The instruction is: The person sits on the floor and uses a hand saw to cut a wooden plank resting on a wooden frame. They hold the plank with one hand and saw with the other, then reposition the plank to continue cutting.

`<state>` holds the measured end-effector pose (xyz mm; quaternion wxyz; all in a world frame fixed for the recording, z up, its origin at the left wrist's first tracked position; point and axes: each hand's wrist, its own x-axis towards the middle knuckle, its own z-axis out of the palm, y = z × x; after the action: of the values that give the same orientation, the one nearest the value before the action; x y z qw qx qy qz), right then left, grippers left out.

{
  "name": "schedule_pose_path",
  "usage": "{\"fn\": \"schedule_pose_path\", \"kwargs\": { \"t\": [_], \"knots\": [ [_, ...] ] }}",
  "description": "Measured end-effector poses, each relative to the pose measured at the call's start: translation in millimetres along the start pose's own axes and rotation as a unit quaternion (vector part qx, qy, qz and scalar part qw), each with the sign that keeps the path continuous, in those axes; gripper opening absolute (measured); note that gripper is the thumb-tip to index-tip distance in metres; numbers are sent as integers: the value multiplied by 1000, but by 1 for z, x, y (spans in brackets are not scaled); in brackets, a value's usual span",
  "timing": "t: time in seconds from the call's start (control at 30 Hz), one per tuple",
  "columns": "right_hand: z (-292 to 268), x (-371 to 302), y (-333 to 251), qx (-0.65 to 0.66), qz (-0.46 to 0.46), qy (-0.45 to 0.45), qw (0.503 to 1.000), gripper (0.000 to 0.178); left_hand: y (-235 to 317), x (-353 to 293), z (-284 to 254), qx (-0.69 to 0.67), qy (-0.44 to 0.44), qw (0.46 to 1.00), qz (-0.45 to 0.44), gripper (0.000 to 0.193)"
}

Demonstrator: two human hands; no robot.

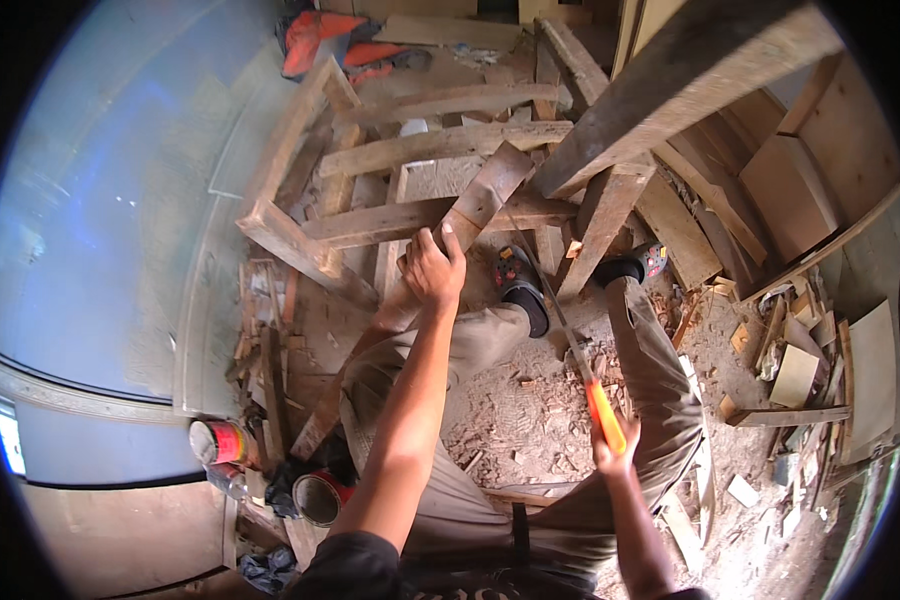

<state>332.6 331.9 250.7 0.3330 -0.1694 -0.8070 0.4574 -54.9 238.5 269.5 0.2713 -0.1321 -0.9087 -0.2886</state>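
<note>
My left hand (434, 264) grips a long wooden board (488, 195), its thumb on top and its fingers wrapped round the edge. This board slants over a rail of the wooden frame (370, 222) and runs down beside my left leg. My right hand (615, 446) is closed round the orange and yellow handle of a handsaw (575, 345). The saw's long metal blade, seen nearly edge-on, slants up and left to the board's right edge, just beyond my left hand. Whether the teeth touch the wood is too small to tell.
A thick beam (685, 95) crosses above the frame at upper right. Wood chips (510, 420) litter the floor between my legs. Offcuts (795, 375) pile up at right. Two paint cans (220, 442) stand at lower left, near a blue-grey panel (100, 230). Orange cloth (315, 45) lies far back.
</note>
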Motion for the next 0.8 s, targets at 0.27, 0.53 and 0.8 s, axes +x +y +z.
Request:
{"fn": "schedule_pose_path", "kwargs": {
  "t": [0.27, 0.53, 0.8],
  "knots": [
    [-8, -72, -7, 58, 135, 70, 987, 18, 18, -30, -26, -25, -64, 940, 335, 51],
    [4, -54, -12, 42, 93, 74, 992, 15, -4, 25, -37, -67, -56, 961, 263, 59],
    [-5, -46, -17, 34, 88, 45, 994, 5, -41, -15, -61, -83, -151, 930, 326, 69]
  ]
}}
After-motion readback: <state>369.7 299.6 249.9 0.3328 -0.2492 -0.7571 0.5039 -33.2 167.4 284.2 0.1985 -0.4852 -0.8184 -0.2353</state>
